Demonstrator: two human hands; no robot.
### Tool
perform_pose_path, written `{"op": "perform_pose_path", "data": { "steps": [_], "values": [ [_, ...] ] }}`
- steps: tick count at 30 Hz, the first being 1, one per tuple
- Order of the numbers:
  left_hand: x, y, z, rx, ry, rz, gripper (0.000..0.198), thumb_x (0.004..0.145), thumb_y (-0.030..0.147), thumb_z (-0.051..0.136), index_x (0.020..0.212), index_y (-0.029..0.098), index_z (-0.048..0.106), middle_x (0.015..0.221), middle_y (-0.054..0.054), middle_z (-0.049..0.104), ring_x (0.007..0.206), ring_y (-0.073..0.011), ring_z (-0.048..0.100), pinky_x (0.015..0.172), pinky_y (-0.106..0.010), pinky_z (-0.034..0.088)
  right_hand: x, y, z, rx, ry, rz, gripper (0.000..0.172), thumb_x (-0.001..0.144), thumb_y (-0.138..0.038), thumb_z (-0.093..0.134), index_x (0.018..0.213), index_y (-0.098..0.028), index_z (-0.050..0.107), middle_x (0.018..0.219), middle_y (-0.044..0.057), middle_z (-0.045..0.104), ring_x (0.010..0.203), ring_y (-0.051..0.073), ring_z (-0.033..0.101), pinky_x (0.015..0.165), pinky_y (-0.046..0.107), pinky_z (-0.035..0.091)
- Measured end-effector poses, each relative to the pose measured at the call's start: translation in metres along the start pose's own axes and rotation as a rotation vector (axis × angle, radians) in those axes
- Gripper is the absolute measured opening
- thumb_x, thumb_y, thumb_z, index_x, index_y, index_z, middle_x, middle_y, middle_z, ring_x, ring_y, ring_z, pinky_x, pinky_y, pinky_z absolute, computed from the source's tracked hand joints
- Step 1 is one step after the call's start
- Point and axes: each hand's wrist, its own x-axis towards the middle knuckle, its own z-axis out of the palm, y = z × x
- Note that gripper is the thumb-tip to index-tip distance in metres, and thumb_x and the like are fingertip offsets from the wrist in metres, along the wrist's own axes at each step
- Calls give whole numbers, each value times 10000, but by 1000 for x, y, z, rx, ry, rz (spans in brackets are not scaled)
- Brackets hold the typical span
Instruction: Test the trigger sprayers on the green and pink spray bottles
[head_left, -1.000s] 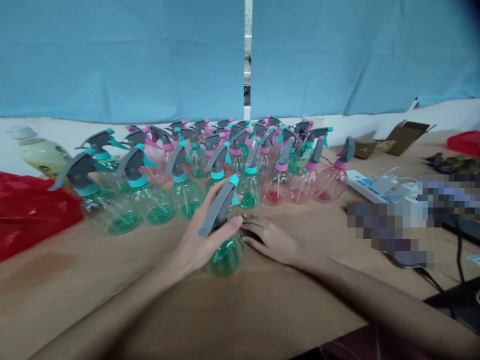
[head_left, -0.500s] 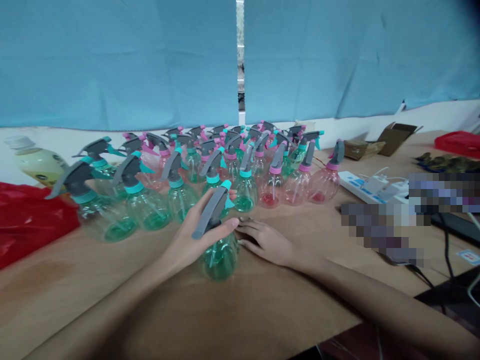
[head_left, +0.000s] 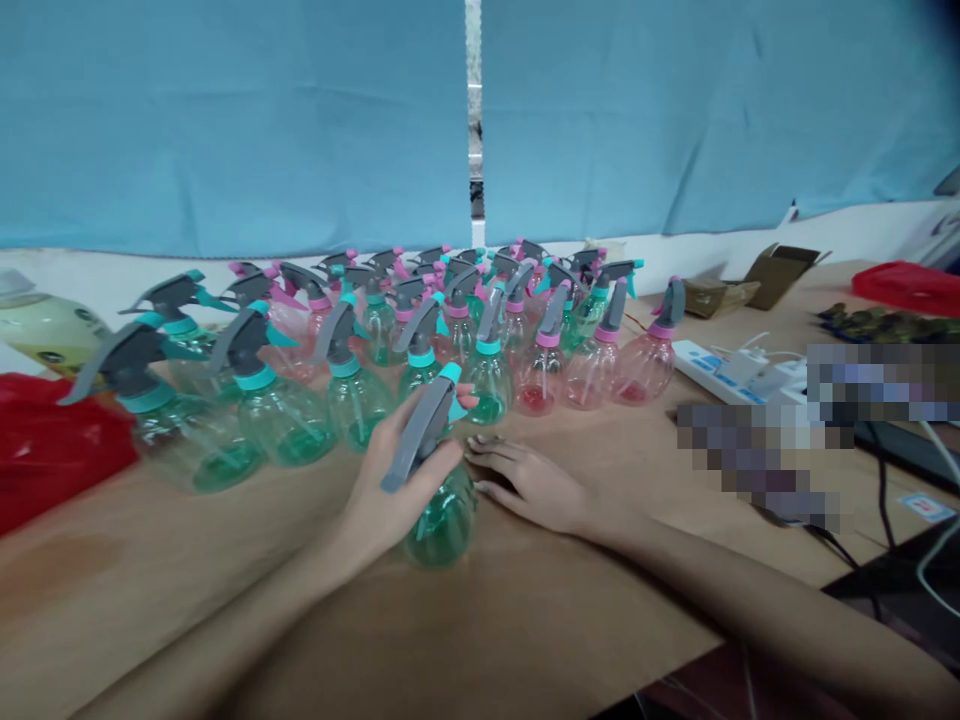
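A green spray bottle (head_left: 441, 518) with a grey and turquoise trigger head stands upright on the table near me. My left hand (head_left: 396, 465) is closed around its neck, with the thumb in front and the fingertips showing behind the head. To the right of the bottle, my right hand (head_left: 529, 485) lies low over the table with its fingers stretched out. Its fingertips reach the bottle's side; whether they touch it I cannot tell. Right behind my hands is a row of similar bottles, including a green spray bottle (head_left: 491, 385) and a pink spray bottle (head_left: 535, 388).
Several more green and pink spray bottles stand in rows toward the blue curtain (head_left: 262, 130). At left are a red plastic bag (head_left: 60, 450) and a yellowish bottle (head_left: 52, 325). A white power strip (head_left: 720, 375), cables and an opened cardboard box (head_left: 784, 278) lie at right.
The view has shifted slightly, so the things at left sit nearer the frame's edge. My left thumb has drawn back a little on the bottle; my right hand stays beside it.
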Motion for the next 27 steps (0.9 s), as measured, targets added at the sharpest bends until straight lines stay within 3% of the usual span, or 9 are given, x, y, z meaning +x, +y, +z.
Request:
{"op": "perform_pose_path", "data": {
  "steps": [4,11,20,27],
  "values": [
    [-1,0,0,34,-8,-38,324,770,202,493,1078,248,582,877,-5,632,738,-180,571,705,-313,477,1,-2,-1,1,-7,9,408,935,-339,439,1261,-111,530,1315,130,547,1263,225,457,1078,401,360],
    [-1,2,1,0,-2,-34,326,763,194,489,1075,230,576,668,33,522,564,-139,469,565,-263,423,0,-2,-1,17,-1,4,400,935,-338,439,1287,-158,505,1314,116,550,1261,223,461,1064,436,373],
    [1,6,0,23,19,20,211,724,166,480,882,205,614,590,51,490,496,-114,405,528,-261,389,0,-1,-1,34,-20,7,396,935,-334,439,1288,-165,499,1324,119,540,1283,221,435,1074,448,357],
    [0,6,0,-4,8,41,131,738,163,468,782,226,574,734,17,606,641,-147,562,622,-287,461,0,-1,-1,44,-20,8,397,934,-334,444,1300,-188,490,1318,106,547,1283,216,435,1071,453,359]
  ]
}}
